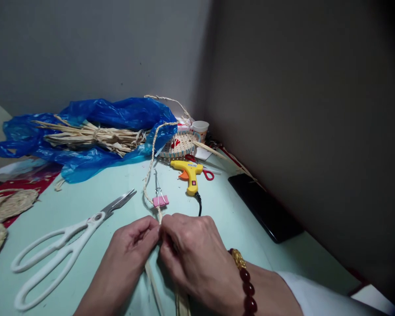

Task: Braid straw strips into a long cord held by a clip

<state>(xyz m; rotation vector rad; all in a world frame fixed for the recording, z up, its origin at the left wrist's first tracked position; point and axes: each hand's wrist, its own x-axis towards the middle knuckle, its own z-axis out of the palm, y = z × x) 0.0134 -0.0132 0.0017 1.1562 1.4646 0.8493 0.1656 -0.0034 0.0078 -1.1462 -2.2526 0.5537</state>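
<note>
My left hand (130, 248) and my right hand (192, 254) meet at the table's near edge, both pinched on a pale braided straw cord (149, 169). The braid runs away from my fingers, past a pink binder clip (159, 200) clamped on it, and loops up toward the blue bag. Loose straw strips (153, 285) trail from under my hands toward me. A bead bracelet (245, 276) sits on my right wrist.
White-handled scissors (66, 245) lie left of my hands. A yellow glue gun (189, 173) and red-handled scissors (206, 174) lie beyond. A blue plastic bag (85, 127) holds a straw bundle (88, 136). A woven tray (181, 145), cup (200, 128), black phone (265, 206) and woven mats (6, 206) surround.
</note>
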